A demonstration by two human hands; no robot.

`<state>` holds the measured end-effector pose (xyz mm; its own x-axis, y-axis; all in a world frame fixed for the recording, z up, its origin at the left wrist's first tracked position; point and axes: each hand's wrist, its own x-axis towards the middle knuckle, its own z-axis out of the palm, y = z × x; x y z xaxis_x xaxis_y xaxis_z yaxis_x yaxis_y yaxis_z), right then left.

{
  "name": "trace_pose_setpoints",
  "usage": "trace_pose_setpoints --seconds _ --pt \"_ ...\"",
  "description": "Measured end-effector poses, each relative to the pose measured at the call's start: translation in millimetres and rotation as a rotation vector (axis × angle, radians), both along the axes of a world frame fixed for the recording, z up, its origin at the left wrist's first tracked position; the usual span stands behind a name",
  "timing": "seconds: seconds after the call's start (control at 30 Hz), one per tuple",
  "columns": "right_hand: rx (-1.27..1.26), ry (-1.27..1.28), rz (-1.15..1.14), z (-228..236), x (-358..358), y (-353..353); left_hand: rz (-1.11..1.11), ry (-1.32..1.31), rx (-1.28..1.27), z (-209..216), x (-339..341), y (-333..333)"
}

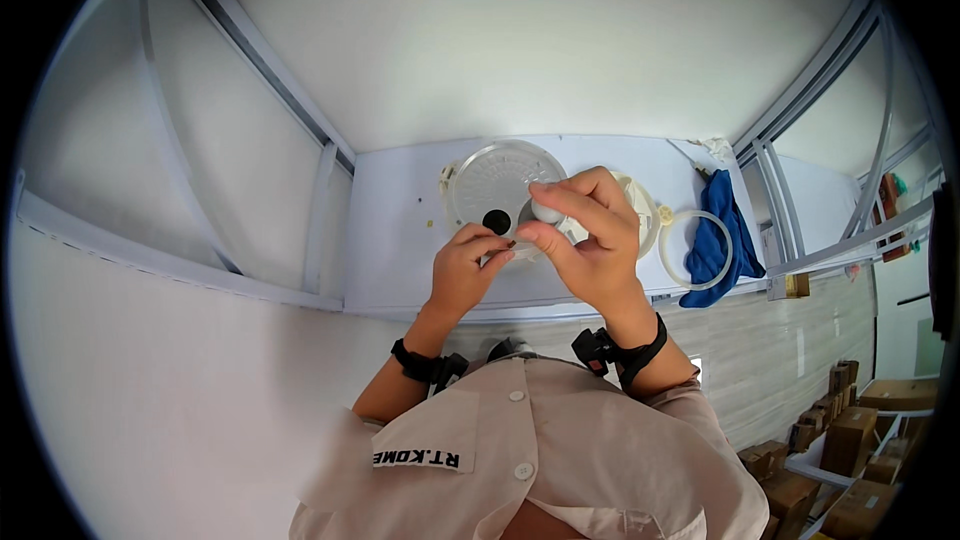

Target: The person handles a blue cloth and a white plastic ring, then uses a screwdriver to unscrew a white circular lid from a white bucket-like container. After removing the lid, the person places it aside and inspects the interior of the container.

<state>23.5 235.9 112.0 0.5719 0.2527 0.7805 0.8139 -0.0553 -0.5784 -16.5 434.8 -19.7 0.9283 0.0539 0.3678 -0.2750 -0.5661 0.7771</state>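
My right hand [605,245] is closed, thumb and fingers round a grey-white rounded piece [544,212] whose kind I cannot make out. Just left of it, my left hand [466,268] pinches a tiny brownish thing [511,243] by its fingertips, close below the rounded piece. Beyond both hands lies a large clear round plate-like part [500,168] with a raised pattern. A small black disc [496,222] shows at its near side, above the left fingertips. Partly behind my right hand sits a cream-white round part [648,202].
On the white table [390,270], a translucent white ring [671,267] overlaps a crumpled blue cloth [722,230] at the right. Small yellowish bits [430,224] lie at the left. Metal frame posts stand at both sides. Cardboard boxes [850,437] are stacked at the lower right.
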Motion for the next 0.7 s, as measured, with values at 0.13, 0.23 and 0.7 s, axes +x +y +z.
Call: trace_pose_setpoints --seconds 0.13,0.23,0.7 --pt "-0.052 0.082 0.019 9.0 3.9 -4.7 -0.009 -0.044 0.025 3.9 0.2 0.0" --pt "-0.016 0.162 0.090 12.0 4.7 -2.0 -0.012 -0.058 0.025 0.3 1.7 0.9" --pt "-0.105 0.038 0.193 14.3 12.1 -6.5 -0.012 -0.012 0.017 5.7 0.0 1.6"
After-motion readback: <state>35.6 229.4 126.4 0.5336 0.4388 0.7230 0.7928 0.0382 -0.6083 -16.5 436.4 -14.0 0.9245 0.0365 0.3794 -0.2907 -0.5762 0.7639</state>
